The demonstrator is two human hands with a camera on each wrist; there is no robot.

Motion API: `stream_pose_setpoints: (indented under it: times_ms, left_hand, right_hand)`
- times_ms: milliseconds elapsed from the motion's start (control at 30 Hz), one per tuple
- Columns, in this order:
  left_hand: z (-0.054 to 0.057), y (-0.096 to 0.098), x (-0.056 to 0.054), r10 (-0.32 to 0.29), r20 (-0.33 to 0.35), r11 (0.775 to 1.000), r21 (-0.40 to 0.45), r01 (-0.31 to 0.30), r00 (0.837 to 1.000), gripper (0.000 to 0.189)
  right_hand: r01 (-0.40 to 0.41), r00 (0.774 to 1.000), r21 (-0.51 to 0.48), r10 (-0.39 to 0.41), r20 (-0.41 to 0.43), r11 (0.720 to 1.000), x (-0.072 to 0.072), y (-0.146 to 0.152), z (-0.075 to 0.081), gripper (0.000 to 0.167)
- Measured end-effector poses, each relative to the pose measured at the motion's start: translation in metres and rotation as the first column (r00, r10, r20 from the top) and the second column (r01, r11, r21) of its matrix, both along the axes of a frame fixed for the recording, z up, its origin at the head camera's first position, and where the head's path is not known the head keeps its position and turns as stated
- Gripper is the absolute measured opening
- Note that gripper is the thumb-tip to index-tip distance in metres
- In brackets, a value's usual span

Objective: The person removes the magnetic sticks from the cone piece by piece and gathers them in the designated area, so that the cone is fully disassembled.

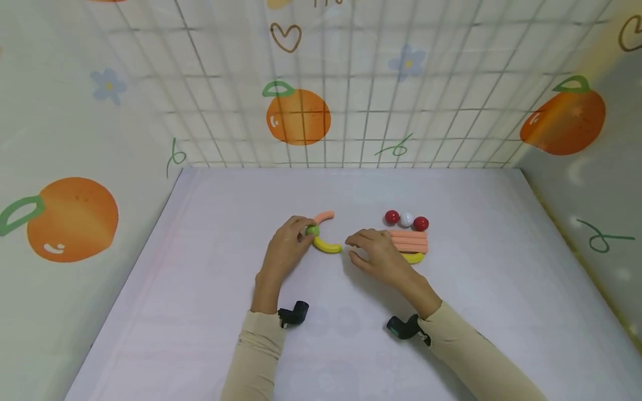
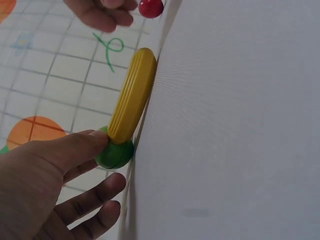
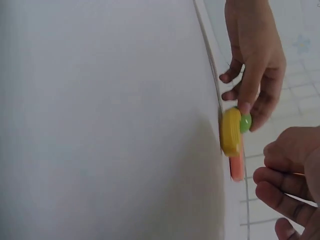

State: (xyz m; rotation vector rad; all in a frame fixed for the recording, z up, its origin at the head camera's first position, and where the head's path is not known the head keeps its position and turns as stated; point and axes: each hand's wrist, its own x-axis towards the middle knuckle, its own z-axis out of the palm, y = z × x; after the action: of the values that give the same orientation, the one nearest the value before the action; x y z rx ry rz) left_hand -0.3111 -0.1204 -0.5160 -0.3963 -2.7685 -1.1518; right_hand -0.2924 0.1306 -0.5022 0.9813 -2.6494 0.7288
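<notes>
Two red balls [image 1: 392, 217] [image 1: 421, 224] flank a white ball [image 1: 406, 219] – below them a stack of orange sticks [image 1: 410, 241], a yellow piece [image 1: 414, 257] underneath. All rests on a pale table [image 1: 210, 312] – fruit-print walls [image 1: 298, 117] around.

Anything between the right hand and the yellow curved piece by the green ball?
Nothing visible. The right hand hovers just right of the yellow curved piece, bare table between them. The left hand pinches the green ball at its far end.

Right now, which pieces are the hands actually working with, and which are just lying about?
In hand:
- green ball, pinched by the left hand
- yellow curved piece beside it
- pink curved piece above it

Lying about:
- pink sticks by the right hand
- two red balls
- white ball
</notes>
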Motion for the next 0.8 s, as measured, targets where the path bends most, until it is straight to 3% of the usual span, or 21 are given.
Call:
stream_pose_setpoints:
  times_ms: [233,467,800]
  left_hand:
    - [-0.003,0.001,0.0,-0.016,-0.021,0.999,0.031,0.017,1.0,0.024]
    - [-0.006,0.001,0.0,-0.021,-0.064,0.999,0.035,0.023,0.998,0.027]
    - [-0.007,0.001,-0.001,0.002,-0.076,1.0,0.012,-0.001,0.997,0.027]
  right_hand:
    - [0.012,0.996,0.023,-0.014,0.087,1.0,-0.007,-0.022,-0.002,0.023]
    - [0.041,0.998,0.104,-0.045,0.04,0.994,-0.012,-0.035,-0.004,0.019]
    - [0.039,0.997,0.163,-0.049,0.059,0.986,-0.017,-0.04,-0.008,0.02]
